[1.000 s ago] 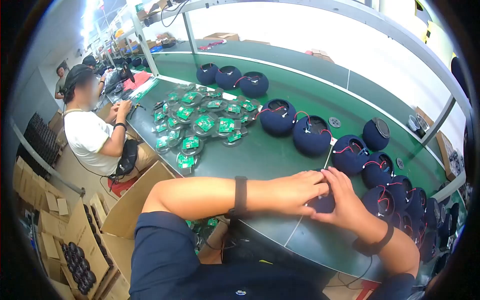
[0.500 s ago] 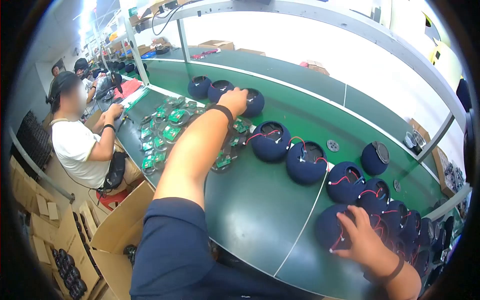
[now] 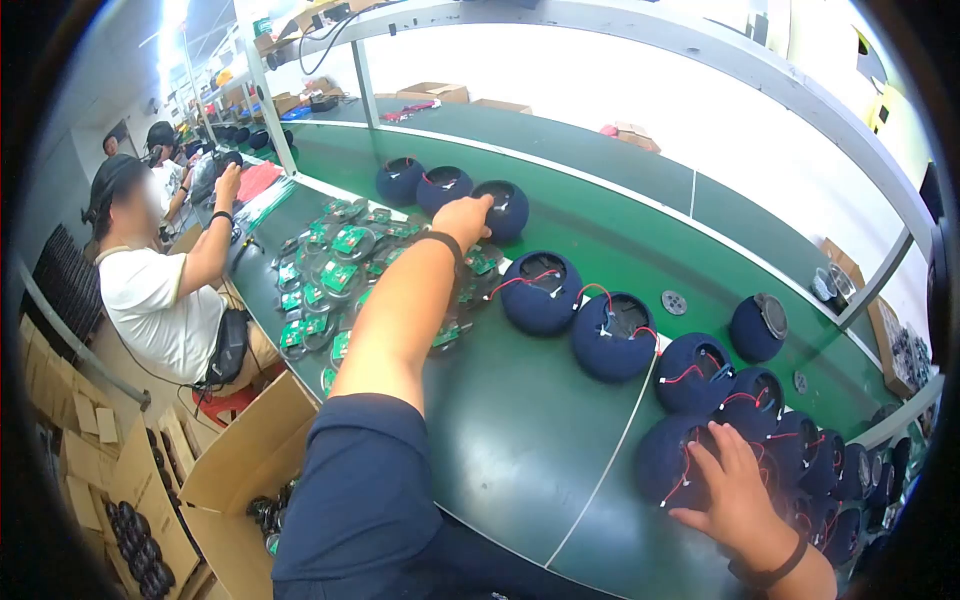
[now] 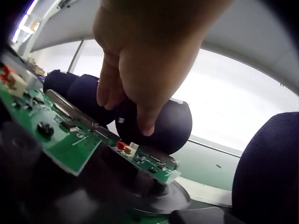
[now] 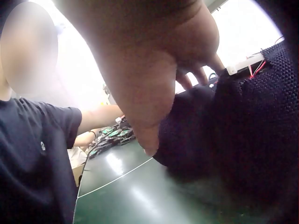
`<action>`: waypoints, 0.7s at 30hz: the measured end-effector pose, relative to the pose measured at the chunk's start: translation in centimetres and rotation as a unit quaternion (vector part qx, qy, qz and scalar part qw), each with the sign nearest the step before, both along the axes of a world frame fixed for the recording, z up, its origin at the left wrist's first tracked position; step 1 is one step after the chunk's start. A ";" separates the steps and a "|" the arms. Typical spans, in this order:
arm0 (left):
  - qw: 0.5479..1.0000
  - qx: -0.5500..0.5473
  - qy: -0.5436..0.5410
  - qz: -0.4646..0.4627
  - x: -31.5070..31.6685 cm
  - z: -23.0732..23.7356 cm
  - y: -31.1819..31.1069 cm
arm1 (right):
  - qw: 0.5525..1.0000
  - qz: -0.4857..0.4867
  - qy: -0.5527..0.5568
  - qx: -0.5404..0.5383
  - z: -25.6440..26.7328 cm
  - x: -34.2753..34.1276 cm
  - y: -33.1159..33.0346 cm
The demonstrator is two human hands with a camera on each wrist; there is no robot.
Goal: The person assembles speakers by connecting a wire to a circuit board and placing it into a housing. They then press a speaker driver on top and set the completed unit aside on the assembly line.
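At the far row, my left hand grips the rim of a navy fabric-covered round speaker shell. The left wrist view has the thumb on the near side of this shell, the fingers bent toward its opening. Over another navy shell at the right front lies my right hand, fingers spread loosely. A red wire hangs from that shell's opening. In the right wrist view the thumb lies along the side of the shell, with the other fingertips by its open top.
Green circuit boards on clear discs are heaped under my left forearm. More shells with red wires line the green table. A shell with a grey disc stands behind. A cardboard box and a seated person are at left.
Both hands were together on a shell at the front. It went right under my right hand, while the left hand reached to the far row. In the last half second both barely moved.
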State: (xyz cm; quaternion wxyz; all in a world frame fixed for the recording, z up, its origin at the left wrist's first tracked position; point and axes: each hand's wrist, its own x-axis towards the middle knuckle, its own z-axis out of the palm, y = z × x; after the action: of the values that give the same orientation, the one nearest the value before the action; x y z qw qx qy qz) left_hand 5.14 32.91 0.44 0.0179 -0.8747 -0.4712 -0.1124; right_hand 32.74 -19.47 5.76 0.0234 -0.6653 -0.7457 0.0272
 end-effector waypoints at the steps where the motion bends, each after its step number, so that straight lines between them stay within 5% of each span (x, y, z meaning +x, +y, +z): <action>1: 1.000 -0.005 -0.014 0.000 -0.6 0.9 -0.7 | 1.000 -0.001 -0.006 0.007 0.4 -0.2 -0.2; 6: 0.992 0.093 0.033 -0.077 -5.7 7.8 -6.4 | 0.999 0.003 0.016 0.052 1.1 0.0 -0.7; 9: 0.975 0.074 0.136 -0.161 -9.3 13.0 -17.1 | 0.991 0.049 0.070 0.107 1.4 -0.6 0.4; 15: 0.928 -0.013 0.164 -0.335 -7.0 6.4 -28.3 | 0.983 0.125 0.062 0.123 1.0 -5.7 4.7; 21: 0.896 0.012 0.016 -0.444 -1.6 2.2 -31.8 | 0.982 0.152 0.071 0.089 -0.6 -7.8 8.0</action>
State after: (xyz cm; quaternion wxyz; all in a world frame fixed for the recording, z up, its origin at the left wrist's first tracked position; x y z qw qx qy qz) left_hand 3.52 1.15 2.61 -0.0154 -0.9944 -0.0319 -0.0999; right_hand 24.98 -11.46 5.18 0.1313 -0.5362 -0.8337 0.0111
